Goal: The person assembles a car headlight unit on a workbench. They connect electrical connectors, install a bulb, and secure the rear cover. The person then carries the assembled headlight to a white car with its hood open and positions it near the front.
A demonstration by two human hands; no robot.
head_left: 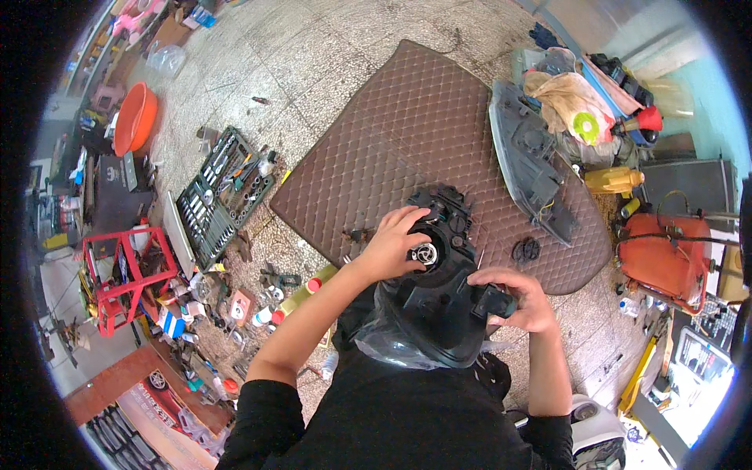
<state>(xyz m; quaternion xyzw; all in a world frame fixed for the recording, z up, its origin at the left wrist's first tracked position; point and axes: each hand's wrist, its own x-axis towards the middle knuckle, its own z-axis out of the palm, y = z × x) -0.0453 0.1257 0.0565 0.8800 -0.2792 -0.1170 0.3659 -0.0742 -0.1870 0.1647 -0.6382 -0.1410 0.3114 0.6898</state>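
A black car headlight (pixel 439 301) rests back side up in front of my body, its clear lens edge wrapped in plastic film. My left hand (pixel 395 244) bends its fingers over the rim of a round opening in the housing, fingertips reaching to its edge. Inside that opening shows a pale metallic bulb seat (pixel 425 254). My right hand (pixel 523 301) grips the other side of the housing around a small black box-like part (pixel 495 302). Its palm side is partly hidden. A second headlight (pixel 533 160) lies on the brown quilted mat (pixel 376 133), beyond my right hand.
A coil of black cable (pixel 526 250) sits on the mat. To the left are an opened socket tool case (pixel 223 196), a red metal frame (pixel 125 278), an orange basin (pixel 135 119) and scattered bottles and tools. On the right stands an orange tank (pixel 666 258) below piled rags.
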